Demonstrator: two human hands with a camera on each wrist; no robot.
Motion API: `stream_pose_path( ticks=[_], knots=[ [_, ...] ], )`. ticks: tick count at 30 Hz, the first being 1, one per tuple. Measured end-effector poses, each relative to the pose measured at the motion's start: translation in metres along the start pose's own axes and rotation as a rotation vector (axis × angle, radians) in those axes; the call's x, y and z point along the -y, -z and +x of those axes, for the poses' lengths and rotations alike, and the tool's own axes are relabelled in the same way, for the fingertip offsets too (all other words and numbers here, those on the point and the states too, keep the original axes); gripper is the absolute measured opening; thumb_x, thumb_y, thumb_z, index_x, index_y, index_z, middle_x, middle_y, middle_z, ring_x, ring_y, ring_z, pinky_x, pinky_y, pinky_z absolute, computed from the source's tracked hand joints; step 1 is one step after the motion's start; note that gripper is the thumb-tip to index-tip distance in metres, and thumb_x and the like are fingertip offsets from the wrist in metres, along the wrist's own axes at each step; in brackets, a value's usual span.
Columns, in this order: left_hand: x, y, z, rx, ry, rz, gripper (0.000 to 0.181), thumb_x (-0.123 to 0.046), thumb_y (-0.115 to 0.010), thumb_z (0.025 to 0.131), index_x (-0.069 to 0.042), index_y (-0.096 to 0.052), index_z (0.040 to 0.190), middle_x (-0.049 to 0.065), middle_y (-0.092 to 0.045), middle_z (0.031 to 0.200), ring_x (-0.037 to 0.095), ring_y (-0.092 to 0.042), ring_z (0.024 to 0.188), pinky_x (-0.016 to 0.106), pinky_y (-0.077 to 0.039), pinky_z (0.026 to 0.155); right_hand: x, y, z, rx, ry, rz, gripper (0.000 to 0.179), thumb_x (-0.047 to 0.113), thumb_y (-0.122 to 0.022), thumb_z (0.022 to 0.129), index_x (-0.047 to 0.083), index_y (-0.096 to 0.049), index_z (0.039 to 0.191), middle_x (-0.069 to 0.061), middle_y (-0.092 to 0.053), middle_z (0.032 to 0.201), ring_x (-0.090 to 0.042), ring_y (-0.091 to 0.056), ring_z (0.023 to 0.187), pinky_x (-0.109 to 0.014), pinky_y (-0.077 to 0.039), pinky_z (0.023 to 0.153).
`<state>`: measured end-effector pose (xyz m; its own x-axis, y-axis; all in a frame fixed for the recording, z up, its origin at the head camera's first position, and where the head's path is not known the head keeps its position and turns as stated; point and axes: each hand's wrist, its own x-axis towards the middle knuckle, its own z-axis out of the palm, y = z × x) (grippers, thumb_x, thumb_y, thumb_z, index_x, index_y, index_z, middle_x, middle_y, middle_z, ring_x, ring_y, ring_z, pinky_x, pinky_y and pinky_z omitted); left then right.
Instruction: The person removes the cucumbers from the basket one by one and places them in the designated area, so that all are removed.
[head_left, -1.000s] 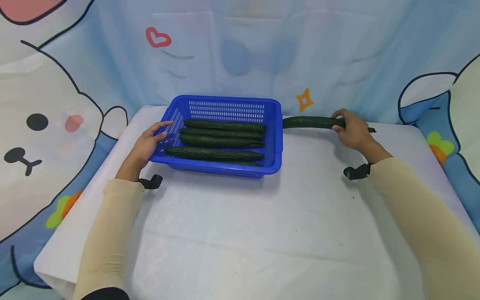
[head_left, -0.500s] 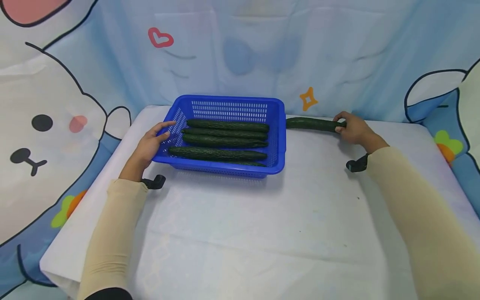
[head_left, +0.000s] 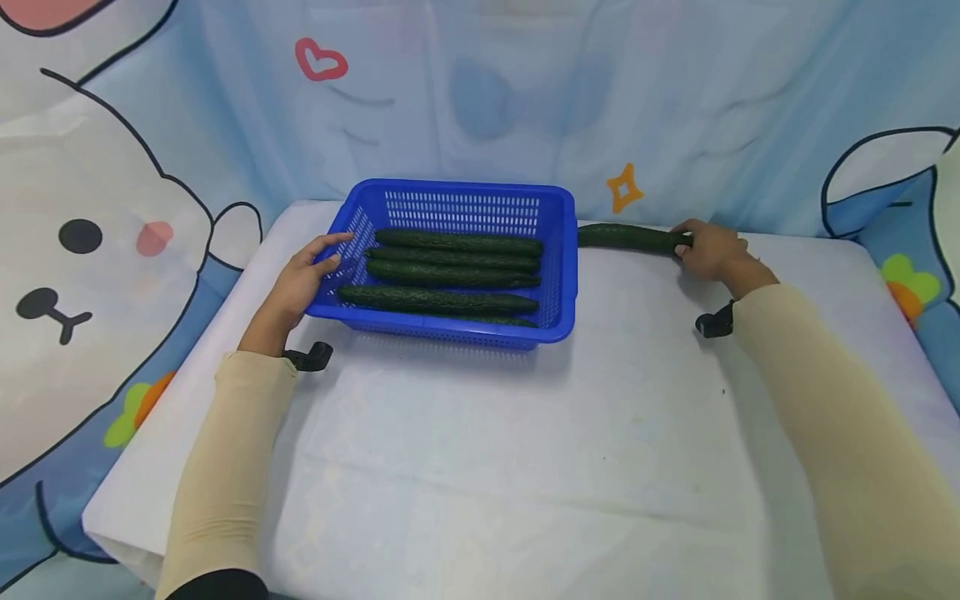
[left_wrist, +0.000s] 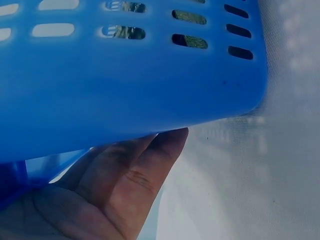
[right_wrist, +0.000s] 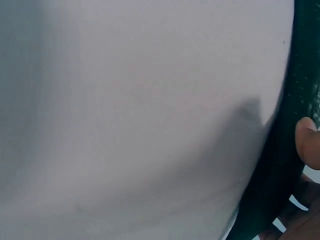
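My left hand point(head_left: 295, 283) grips the left rim of a blue plastic basket point(head_left: 567, 275). In the left wrist view its fingers point(left_wrist: 125, 185) press up under the basket's slotted wall point(left_wrist: 125, 90). Several dark green cucumbers point(head_left: 453, 275) lie side by side inside. Right of the basket, another long cucumber point(head_left: 622, 237) reaches from the basket's edge to my right hand point(head_left: 712, 252), which grips its right part. The right wrist view has the thumb point(right_wrist: 309, 145) across the cucumber point(right_wrist: 280, 145), with fingers beneath; its right tip is hidden by the hand.
A white cloth covers the table point(head_left: 480, 467). Behind it hangs a light blue curtain point(head_left: 525, 92) with cartoon prints, close to the back edge. Small dark specks dot the cloth near the right forearm.
My right hand has shifted slightly right along the cucumber, and the tapered end that stuck out beyond it no longer shows. The left hand keeps its grip; the head view shifts slightly.
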<state>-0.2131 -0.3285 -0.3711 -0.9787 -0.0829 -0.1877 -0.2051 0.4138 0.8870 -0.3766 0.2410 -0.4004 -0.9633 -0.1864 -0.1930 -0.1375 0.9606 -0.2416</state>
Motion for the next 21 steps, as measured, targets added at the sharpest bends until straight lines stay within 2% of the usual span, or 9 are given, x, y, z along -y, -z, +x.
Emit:
stream_pose_path(
  ticks=[4,11,21],
  knots=[
    [-0.0029,-0.0008,0.0001,-0.009,0.014,0.003,0.041,-0.029,-0.037,0.107,-0.033,-0.042,0.148,0.001,-0.014,0.167,0.034,-0.024,0.150,0.058,-0.022,0.119,0.0020,-0.0006,0.0005,-0.021,-0.020,-0.043,0.047,0.022,-0.044,0.103,0.000,-0.037,0.143,-0.042,-0.043,0.130,-0.060,-0.042,0.118,-0.068,-0.034,0.096],
    [-0.0025,-0.0015,0.0008,-0.004,0.021,0.000,0.041,-0.030,-0.037,0.107,-0.035,-0.042,0.148,0.000,-0.014,0.167,0.034,-0.024,0.150,0.058,-0.022,0.119,0.0043,-0.0056,-0.0005,-0.055,-0.068,-0.056,0.045,0.020,-0.046,0.103,0.001,-0.039,0.143,-0.041,-0.041,0.128,-0.060,-0.037,0.121,-0.068,-0.033,0.098],
    [-0.0031,-0.0012,-0.0003,-0.009,0.028,-0.011,0.041,-0.030,-0.037,0.107,-0.033,-0.042,0.148,0.002,-0.015,0.167,0.036,-0.026,0.149,0.059,-0.024,0.118,0.0050,-0.0027,0.0009,-0.060,-0.035,-0.051,0.047,0.023,-0.045,0.102,0.000,-0.040,0.143,-0.041,-0.042,0.127,-0.059,-0.039,0.119,-0.069,-0.032,0.097]
  ],
)
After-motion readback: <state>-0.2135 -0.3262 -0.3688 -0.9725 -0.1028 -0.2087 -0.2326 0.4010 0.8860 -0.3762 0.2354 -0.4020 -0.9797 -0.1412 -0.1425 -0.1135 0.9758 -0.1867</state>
